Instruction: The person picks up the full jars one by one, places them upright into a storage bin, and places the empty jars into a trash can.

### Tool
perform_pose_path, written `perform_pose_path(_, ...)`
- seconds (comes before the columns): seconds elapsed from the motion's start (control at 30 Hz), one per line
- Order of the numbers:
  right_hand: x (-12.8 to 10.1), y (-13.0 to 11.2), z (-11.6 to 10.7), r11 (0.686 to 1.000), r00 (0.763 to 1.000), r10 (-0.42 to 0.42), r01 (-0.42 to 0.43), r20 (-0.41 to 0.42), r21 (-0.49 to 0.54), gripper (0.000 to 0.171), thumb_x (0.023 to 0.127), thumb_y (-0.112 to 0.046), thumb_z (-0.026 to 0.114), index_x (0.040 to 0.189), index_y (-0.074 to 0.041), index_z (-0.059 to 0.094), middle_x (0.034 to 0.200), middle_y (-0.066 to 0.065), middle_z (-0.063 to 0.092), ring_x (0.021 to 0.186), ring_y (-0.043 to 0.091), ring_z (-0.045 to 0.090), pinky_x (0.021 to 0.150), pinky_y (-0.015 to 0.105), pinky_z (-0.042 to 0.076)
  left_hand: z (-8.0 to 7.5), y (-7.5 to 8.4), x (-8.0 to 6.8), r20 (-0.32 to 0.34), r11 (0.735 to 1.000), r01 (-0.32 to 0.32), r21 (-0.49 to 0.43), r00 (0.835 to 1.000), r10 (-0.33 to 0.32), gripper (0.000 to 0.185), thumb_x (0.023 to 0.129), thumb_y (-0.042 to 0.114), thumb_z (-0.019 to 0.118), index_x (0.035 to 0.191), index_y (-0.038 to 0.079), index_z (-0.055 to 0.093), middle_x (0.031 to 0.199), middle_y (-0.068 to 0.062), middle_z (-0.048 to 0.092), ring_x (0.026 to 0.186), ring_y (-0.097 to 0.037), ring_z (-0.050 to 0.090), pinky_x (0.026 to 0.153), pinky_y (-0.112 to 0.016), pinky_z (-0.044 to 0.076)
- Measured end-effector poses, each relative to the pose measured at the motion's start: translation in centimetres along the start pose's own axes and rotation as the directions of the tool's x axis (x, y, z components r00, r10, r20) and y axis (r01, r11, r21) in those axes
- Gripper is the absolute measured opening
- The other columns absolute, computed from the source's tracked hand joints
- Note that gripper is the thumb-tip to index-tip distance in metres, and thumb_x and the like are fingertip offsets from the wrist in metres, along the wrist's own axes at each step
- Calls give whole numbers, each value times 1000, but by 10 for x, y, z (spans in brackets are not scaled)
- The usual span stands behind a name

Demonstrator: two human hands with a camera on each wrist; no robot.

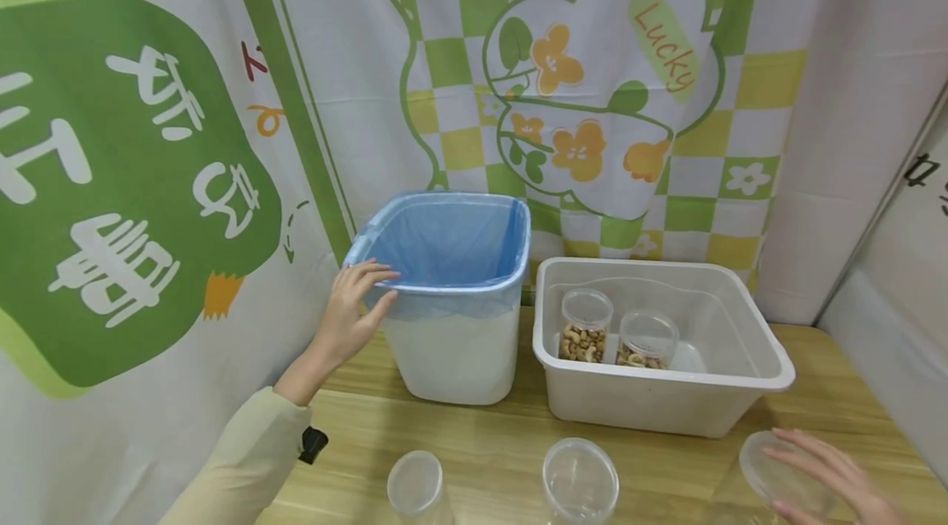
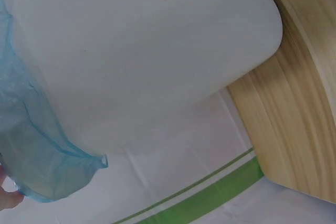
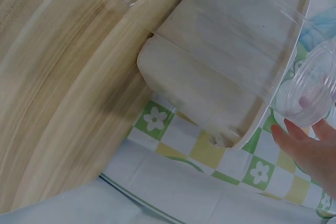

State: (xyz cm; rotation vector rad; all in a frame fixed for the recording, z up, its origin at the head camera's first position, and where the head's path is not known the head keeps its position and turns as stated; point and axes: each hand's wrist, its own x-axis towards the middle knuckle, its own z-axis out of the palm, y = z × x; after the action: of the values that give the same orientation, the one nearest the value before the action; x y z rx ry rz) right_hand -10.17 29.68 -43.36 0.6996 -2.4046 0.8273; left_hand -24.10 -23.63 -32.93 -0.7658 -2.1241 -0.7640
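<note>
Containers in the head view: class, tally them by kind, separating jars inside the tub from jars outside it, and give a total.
Blue-lined bin: 1
Grey tub: 1
Clear jars inside the tub: 2
Clear jars outside the tub: 3
Total: 7

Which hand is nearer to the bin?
The left hand; it is at the near left corner of the bin. The right hand is well off to the bin's right, at a jar.
</note>
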Motion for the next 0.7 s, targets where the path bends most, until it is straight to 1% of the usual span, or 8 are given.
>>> perform_pose_path(0.03, 0, 1, 1, 1000, 1000, -10, 10, -3, -5, 65, 50, 1, 79, 111, -11, 59, 129, -15, 39, 121, -5, 25, 98, 12, 3, 0, -1, 0, -3, 1000, 3, 3, 1000, -3, 22, 75, -3, 63, 97, -4, 61, 101, -21, 56, 108, -39, 44, 97, -61, 19)
perform_pose_path(0.07, -1, 2, 1, 1000, 1000, -21, 20, -13, -13, 65, 49, 1, 79, 110, -11, 60, 129, -13, 40, 121, -5, 26, 95, 7, 5, 0, -3, -1, -7, 1000, 7, 3, 1000, -7, 21, 75, -3, 64, 95, -4, 62, 99, -21, 57, 105, -39, 45, 97, -60, 20)
perform_pose_path(0.23, 1, 1, 4, 998, 996, -64, 63, -68, -12, 66, 41, 3, 81, 104, -9, 63, 127, -6, 45, 118, -4, 32, 94, 5, 13, 0, -6, -2, -30, 1000, 23, 15, 999, -22, 16, 73, -3, 66, 89, -3, 63, 89, -17, 56, 91, -32, 49, 99, -56, 22)
perform_pose_path(0.33, 2, -1, 4, 997, 994, -73, 73, -83, 2, 66, 38, 5, 81, 101, -6, 63, 125, -3, 47, 117, -3, 33, 92, 4, 19, 0, -6, -3, -30, 999, 39, 20, 999, -39, 15, 73, -3, 67, 87, -3, 63, 85, -16, 55, 87, -31, 48, 99, -55, 23)
perform_pose_path(0.43, 1, -1, 5, 997, 993, -72, 74, -90, 17, 67, 36, 6, 82, 100, -5, 64, 123, -2, 47, 116, -3, 35, 89, 3, 23, 0, -6, -4, -10, 998, 65, 13, 998, -65, 14, 74, -3, 65, 88, -3, 62, 85, -15, 55, 87, -31, 47, 101, -55, 19)
perform_pose_path(0.5, 1, -1, 5, 997, 993, -75, 77, -96, 25, 68, 34, 6, 82, 99, -3, 64, 123, -4, 47, 116, -3, 35, 87, 3, 24, 0, -6, -5, 11, 996, 85, 7, 996, -85, 14, 75, -3, 64, 89, -3, 61, 87, -15, 54, 89, -31, 47, 102, -57, 16)
perform_pose_path(0.57, 3, 0, 6, 994, 988, -102, 106, -113, 26, 67, 34, 3, 83, 98, -3, 64, 122, -2, 47, 115, -1, 36, 87, 3, 25, 0, -5, -6, 31, 995, 103, -1, 994, -103, 14, 76, -2, 63, 90, -4, 61, 88, -16, 53, 90, -31, 47, 102, -58, 12)
perform_pose_path(0.7, 11, -1, 3, 992, 988, -122, 125, -94, 22, 67, 37, 2, 83, 101, -4, 63, 123, -1, 45, 116, 0, 35, 89, 3, 25, -1, -5, -5, 50, 992, 122, -18, 991, -121, 13, 78, -2, 61, 91, -4, 60, 89, -16, 52, 91, -30, 46, 103, -57, 10)
